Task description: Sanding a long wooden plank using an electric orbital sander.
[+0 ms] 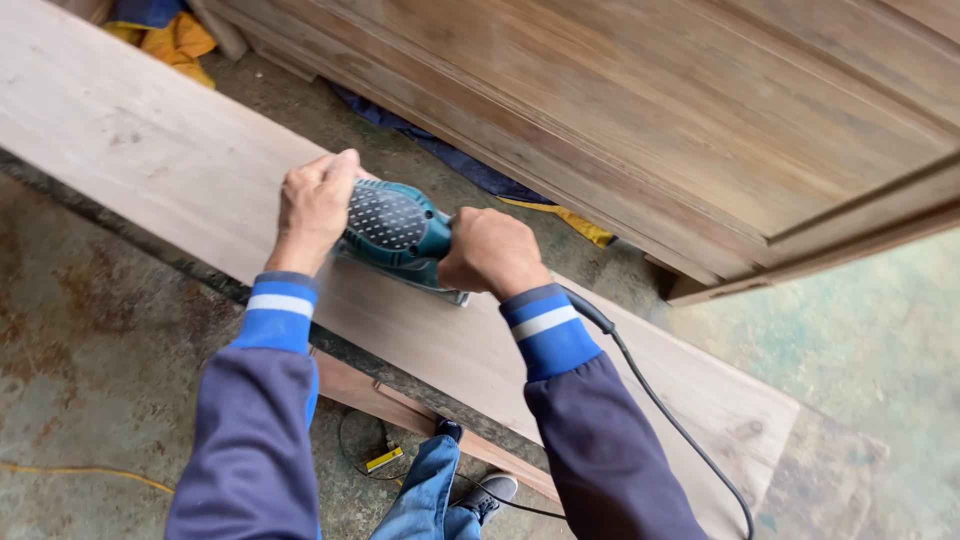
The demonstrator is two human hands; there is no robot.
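Teal sander (pixel 398 232) on plank (pixel 150 150), gripped between both hands (pixel 400 235)

Stained concrete floor (pixel 90 350); large wooden door panel (pixel 640 110) lying at top; yellow and blue cloth (pixel 165 30) in far left corner; daylight.

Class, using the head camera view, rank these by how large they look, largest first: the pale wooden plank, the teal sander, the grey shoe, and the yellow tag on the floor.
1. Pale wooden plank
2. Teal sander
3. Grey shoe, partly hidden and farther off, so less sure
4. Yellow tag
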